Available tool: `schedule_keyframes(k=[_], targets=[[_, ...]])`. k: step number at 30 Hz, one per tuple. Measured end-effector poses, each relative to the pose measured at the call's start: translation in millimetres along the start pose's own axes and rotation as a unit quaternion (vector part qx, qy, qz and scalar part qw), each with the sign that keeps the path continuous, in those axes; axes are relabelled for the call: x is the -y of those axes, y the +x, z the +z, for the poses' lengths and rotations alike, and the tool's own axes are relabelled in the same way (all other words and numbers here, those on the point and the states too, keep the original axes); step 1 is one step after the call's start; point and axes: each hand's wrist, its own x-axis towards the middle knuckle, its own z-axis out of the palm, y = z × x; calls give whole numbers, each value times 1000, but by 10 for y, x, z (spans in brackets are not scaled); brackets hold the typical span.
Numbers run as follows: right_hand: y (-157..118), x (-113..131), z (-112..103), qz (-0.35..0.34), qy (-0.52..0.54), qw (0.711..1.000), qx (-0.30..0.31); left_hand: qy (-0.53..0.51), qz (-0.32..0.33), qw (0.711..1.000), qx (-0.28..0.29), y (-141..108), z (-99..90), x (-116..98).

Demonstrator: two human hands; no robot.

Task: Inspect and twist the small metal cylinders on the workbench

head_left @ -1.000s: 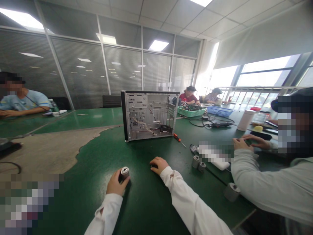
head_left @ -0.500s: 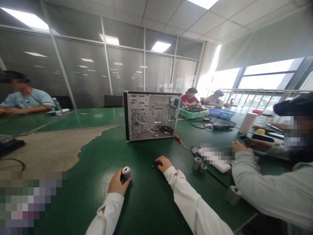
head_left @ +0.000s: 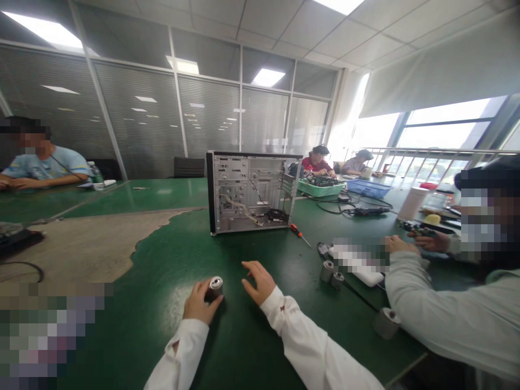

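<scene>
Green-topped surface (head_left: 158, 281) in a glass-walled workroom, its coating worn away in a broad tan patch (head_left: 93, 244). Nearest, left hand (head_left: 199, 302) half-curled around a short grey metal cylinder (head_left: 216, 287), fingers against its side, hollow end up. Just to the right, right hand (head_left: 258, 281) open, fingers spread, holding nothing. Farther on, two matching cylinders (head_left: 327, 271), a red-handled screwdriver (head_left: 298, 233) and an open computer case (head_left: 252, 192), upright. At right, a co-worker's grey sleeve (head_left: 439, 309). Beyond, a green crate (head_left: 319, 188) and a blue basket (head_left: 363, 187).
</scene>
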Motion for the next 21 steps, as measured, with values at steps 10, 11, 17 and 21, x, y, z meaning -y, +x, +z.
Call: schedule_keyframes(k=[10,11,17,21], targets=[[-177,293,29,6,10,996,83,-152,172,957,180,-85,-84,-297],[-224,304,-44,11,6,996,87,-152,179,954,187,-82,-102,-312],[-884,289,-567,52,-64,995,53,-154,162,960,166,-78,-55,-282],[-1581,-29,-874,92,-189,973,-99,-177,157,963,128,-94,23,-241]])
